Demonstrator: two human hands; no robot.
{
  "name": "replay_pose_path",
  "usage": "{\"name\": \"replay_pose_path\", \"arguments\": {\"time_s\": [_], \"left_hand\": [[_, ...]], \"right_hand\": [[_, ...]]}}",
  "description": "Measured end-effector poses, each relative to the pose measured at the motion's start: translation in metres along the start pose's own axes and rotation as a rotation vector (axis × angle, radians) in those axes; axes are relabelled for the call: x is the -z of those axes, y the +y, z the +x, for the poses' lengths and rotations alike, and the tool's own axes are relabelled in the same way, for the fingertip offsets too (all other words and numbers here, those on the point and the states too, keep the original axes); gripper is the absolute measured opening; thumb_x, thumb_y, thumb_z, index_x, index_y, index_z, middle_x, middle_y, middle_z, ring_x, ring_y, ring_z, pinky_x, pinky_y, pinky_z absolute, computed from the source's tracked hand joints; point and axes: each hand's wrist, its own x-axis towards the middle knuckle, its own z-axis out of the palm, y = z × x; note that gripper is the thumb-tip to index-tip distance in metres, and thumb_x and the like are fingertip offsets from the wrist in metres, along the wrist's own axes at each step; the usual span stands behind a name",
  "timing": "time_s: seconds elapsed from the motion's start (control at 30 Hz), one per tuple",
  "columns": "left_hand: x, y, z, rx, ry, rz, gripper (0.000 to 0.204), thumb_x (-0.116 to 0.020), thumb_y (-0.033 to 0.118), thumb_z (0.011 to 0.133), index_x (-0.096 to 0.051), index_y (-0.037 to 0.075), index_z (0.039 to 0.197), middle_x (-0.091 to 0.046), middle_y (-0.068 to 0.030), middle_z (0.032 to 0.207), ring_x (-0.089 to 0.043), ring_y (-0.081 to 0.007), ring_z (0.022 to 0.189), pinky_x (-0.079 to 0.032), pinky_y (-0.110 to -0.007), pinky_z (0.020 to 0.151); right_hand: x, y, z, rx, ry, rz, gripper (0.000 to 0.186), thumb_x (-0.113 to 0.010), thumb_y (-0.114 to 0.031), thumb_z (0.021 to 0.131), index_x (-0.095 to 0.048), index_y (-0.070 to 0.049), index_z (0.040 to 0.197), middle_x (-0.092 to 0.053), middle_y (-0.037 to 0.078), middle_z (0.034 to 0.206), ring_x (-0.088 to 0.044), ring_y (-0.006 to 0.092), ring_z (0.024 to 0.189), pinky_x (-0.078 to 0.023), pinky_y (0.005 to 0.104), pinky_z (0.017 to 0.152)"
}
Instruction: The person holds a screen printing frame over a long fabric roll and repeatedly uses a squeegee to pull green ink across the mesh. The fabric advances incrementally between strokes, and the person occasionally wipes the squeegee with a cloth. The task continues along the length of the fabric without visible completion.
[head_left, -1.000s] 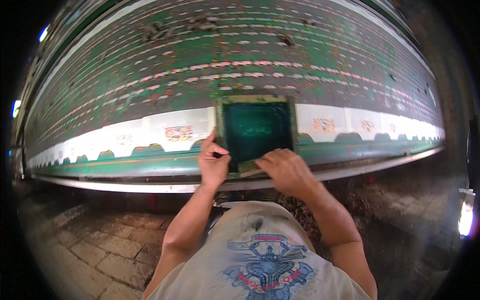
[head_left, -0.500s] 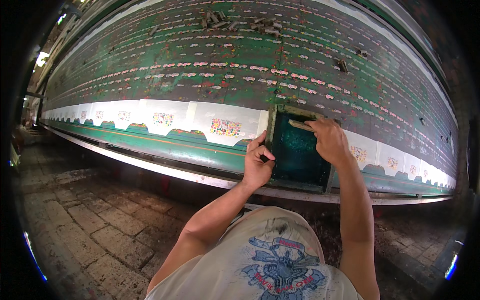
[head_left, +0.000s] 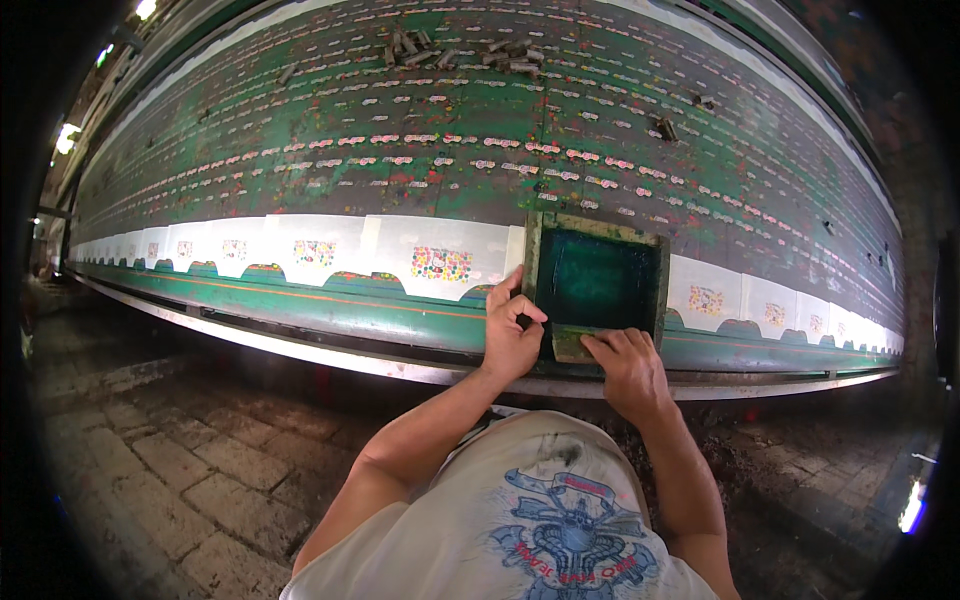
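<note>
- The right hand has its fingers closed on a short, flat, brownish-green bar, which lies just left of the fingertips, at the near end of the frame.
- The left hand touches the left side of the rectangular wooden frame; one finger reaches along the rail and the thumb bends inward. How firmly these fingers grip cannot be told.
- Between and beyond both hands' fingers lies the frame's dark green, glossy panel.
- Under the frame, the long green-and-grey worktop stretches away on either side of the fingers, marked with rows of small pale and pink prints.
- White, scalloped-edged pieces with multicoloured prints line it left and right of the fingers.
- Well beyond the fingers lie small grey blocks, some heaped.
- Nearer than the left fingers runs a pale edge rail; below it is the brown stone-slab floor.
- Far left of the fingers, a bright light glows.
</note>
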Motion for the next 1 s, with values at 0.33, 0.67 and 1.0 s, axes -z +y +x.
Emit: {"name": "replay_pose_path", "arguments": {"time_s": [0.33,0.67,1.0], "left_hand": [[-0.001,0.011,0.0,-0.001,0.057,-0.029,0.058,-0.073,-0.013,0.083,-0.075,0.011,0.136,-0.05,-0.031,0.172,-0.05,-0.0444,0.159,-0.035,-0.053,0.132],[0.001,0.013,0.003,-0.011,-0.007,0.101,0.066,-0.072,-0.013,0.078,-0.076,0.013,0.138,-0.051,-0.031,0.172,-0.051,-0.0469,0.159,-0.032,-0.056,0.134],[0.0,0.011,-0.001,0.041,0.003,0.014,0.046,-0.066,-0.017,0.075,-0.08,0.009,0.11,-0.054,-0.0296,0.171,-0.047,-0.0419,0.164,-0.033,-0.049,0.135]], "right_hand": [[-0.005,-0.026,-0.026,-0.097,-0.072,0.035,0.062,-0.096,-0.016,0.078,-0.078,-0.007,0.137,-0.07,0.014,0.135,-0.067,0.0366,0.125,-0.054,0.0516,0.104],[0.004,-0.014,-0.049,-0.021,0.045,0.112,0.049,-0.092,-0.014,0.082,-0.08,-0.005,0.129,-0.075,0.014,0.133,-0.069,0.0384,0.129,-0.055,0.0525,0.105],[0.026,0.044,-0.093,-0.037,0.263,0.145,0.033,-0.087,-0.006,0.085,-0.082,-0.004,0.118,-0.079,0.013,0.124,-0.074,0.0375,0.123,-0.058,0.0511,0.102]]}}
